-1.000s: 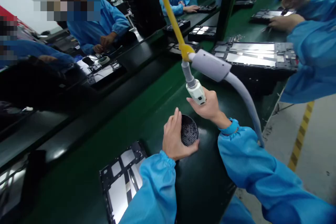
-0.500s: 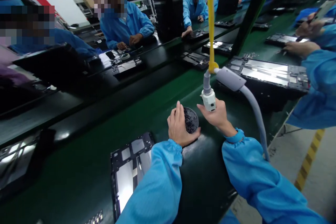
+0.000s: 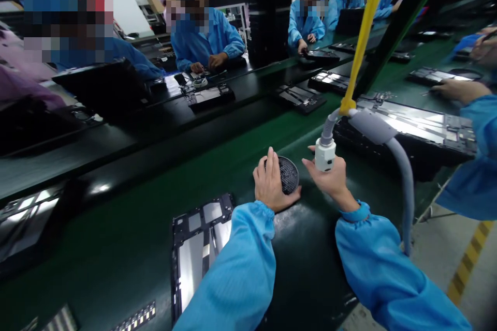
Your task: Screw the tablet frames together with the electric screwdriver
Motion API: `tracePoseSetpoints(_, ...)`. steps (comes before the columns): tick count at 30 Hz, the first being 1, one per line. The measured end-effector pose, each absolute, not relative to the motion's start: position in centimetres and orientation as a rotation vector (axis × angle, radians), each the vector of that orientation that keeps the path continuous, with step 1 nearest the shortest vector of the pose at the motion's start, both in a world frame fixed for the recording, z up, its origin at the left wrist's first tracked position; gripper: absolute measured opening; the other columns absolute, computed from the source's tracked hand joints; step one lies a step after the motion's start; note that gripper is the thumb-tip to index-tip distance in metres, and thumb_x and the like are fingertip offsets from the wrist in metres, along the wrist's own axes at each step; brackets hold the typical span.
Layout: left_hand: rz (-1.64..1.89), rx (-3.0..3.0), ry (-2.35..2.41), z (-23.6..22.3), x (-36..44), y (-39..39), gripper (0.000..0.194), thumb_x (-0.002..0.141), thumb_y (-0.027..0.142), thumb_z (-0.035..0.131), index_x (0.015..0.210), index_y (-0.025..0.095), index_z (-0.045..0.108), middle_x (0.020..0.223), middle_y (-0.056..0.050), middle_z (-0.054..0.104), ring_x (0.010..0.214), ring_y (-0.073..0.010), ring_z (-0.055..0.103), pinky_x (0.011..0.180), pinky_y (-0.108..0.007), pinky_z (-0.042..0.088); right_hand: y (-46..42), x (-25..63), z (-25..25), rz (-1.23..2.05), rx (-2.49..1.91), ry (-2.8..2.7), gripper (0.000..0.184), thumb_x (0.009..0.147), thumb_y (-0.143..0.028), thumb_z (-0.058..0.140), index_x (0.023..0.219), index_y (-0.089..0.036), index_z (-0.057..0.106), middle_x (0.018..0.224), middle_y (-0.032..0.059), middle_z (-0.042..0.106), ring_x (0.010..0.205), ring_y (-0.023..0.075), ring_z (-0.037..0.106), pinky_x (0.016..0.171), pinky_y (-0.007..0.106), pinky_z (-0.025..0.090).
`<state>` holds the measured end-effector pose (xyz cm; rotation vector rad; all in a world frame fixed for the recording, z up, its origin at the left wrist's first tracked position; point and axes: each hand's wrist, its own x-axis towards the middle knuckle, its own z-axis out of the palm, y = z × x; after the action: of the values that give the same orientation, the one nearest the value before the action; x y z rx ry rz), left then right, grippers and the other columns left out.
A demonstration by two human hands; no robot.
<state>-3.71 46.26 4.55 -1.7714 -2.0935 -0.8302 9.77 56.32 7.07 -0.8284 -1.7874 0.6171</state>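
Observation:
My left hand [image 3: 269, 182] is curved around a round black dish [image 3: 289, 175] on the dark green bench, fingers along its left side and thumb at its lower right edge. The dish has a grey rim and a fine dotted pattern inside. To the right, my right hand [image 3: 329, 178] is closed around a white corded tool [image 3: 324, 154], with the thumb pointing left. The tool's lower end is hidden by the hand. A grey cable [image 3: 406, 181] and a yellow strap [image 3: 363, 36] run from its top. Left of my left sleeve lies a flat black-framed panel [image 3: 190, 256].
A large panel assembly [image 3: 419, 119] lies at the right, near a co-worker's sleeve [image 3: 476, 124]. More panels [image 3: 301, 95] line the bench's far side. A slanted dark post [image 3: 392, 46] rises behind the strap. Small strip parts [image 3: 135, 316] lie at the front left.
The view has shifted, so most things sit further right. The strap leans more, and the tool in my right hand is slightly farther from the dish. My left hand remains around the dish.

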Motion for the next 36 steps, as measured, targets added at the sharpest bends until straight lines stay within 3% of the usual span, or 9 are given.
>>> tracePoseSetpoints(9,-0.737,-1.768,-2.232,4.9,-5.1,47.4,0.11,0.063,0.054,0.066,0.148,0.004,0.018,0.156,-0.021,0.018,0.136,-0.0368,0.029,0.105,-0.049,0.032,56.4,9.4,6.8,0.597,-0.81,-1.808,0.022,0.072,-0.036,0.068,0.081,-0.016,0.064,0.054,-0.003,0.055,0.046,0.0112,0.048,0.05,0.025,0.045)
tracePoseSetpoints(17,-0.592,-1.558,-2.635,6.4,-4.0,46.4,0.112,0.065,0.061,0.067,0.15,0.011,0.014,0.159,-0.016,0.009,0.132,-0.0373,0.037,0.098,-0.051,0.04,56.1,9.2,6.7,0.604,-0.763,-1.822,0.02,0.073,-0.033,0.067,0.084,-0.016,0.064,0.057,-0.0026,0.057,0.046,0.0109,0.049,0.049,0.024,0.044)
tracePoseSetpoints(19,-0.553,-1.491,-2.733,7.2,-4.2,45.2,0.105,0.069,0.066,0.063,0.149,0.011,0.021,0.158,-0.018,0.016,0.13,-0.0374,0.041,0.097,-0.049,0.042,56.0,9.1,6.8,0.606,-0.743,-1.825,0.021,0.073,-0.031,0.066,0.087,-0.016,0.064,0.059,-0.0019,0.059,0.047,0.011,0.049,0.049,0.024,0.044)
tracePoseSetpoints(21,-0.504,-1.465,-2.836,8.1,-5.0,43.9,0.084,0.078,0.066,0.053,0.14,0.01,0.041,0.148,-0.02,0.039,0.123,-0.0349,0.05,0.095,-0.044,0.044,55.8,8.9,6.9,0.616,-0.712,-1.83,0.022,0.073,-0.03,0.065,0.089,-0.015,0.064,0.062,-0.0014,0.061,0.049,0.0111,0.05,0.049,0.024,0.044)
tracePoseSetpoints(24,-0.299,-1.544,-2.949,9.4,-6.6,42.5,0.044,0.089,0.051,0.046,0.101,0.016,0.07,0.104,-0.015,0.071,0.099,-0.0283,0.065,0.084,-0.035,0.048,55.7,8.5,7.2,0.656,-0.68,-1.824,0.019,0.072,-0.027,0.065,0.086,-0.015,0.062,0.062,-0.0015,0.06,0.05,0.0109,0.049,0.05,0.024,0.044)
tracePoseSetpoints(26,-0.143,-1.635,-2.941,10.0,-7.0,41.7,0.033,0.089,0.039,0.047,0.079,0.019,0.072,0.082,-0.011,0.072,0.084,-0.0247,0.068,0.073,-0.031,0.048,55.6,8.3,7.4,0.679,-0.654,-1.819,0.015,0.072,-0.026,0.064,0.081,-0.016,0.059,0.064,-0.0011,0.059,0.052,0.0111,0.049,0.052,0.024,0.044)
tracePoseSetpoints(32,0.225,-2.043,-2.932,11.6,-3.5,37.3,0.029,0.079,0.019,0.049,0.053,0.018,0.062,0.052,-0.006,0.061,0.052,-0.0171,0.061,0.051,-0.026,0.041,55.6,8.2,7.6,0.741,-0.655,-1.822,0.015,0.072,-0.029,0.063,0.076,-0.019,0.053,0.065,-0.0014,0.055,0.06,0.013,0.049,0.057,0.027,0.045)
tracePoseSetpoints(34,0.153,-2.115,-2.852,11.6,-2.5,35.6,0.033,0.084,0.021,0.048,0.054,0.018,0.063,0.053,-0.005,0.062,0.05,-0.0164,0.061,0.051,-0.027,0.044,55.7,8.2,7.6,0.75,-0.651,-1.819,0.016,0.072,-0.03,0.062,0.077,-0.019,0.053,0.066,-0.0015,0.054,0.061,0.0132,0.049,0.059,0.027,0.045)
tracePoseSetpoints(36,-0.162,-2.15,-2.611,11.1,-2.0,34.1,0.031,0.09,0.025,0.046,0.073,0.016,0.07,0.072,-0.008,0.071,0.065,-0.0186,0.068,0.062,-0.029,0.053,55.8,8.2,7.6,0.75,-0.625,-1.824,0.015,0.073,-0.029,0.061,0.079,-0.018,0.053,0.067,-0.0017,0.053,0.062,0.0129,0.049,0.06,0.027,0.045)
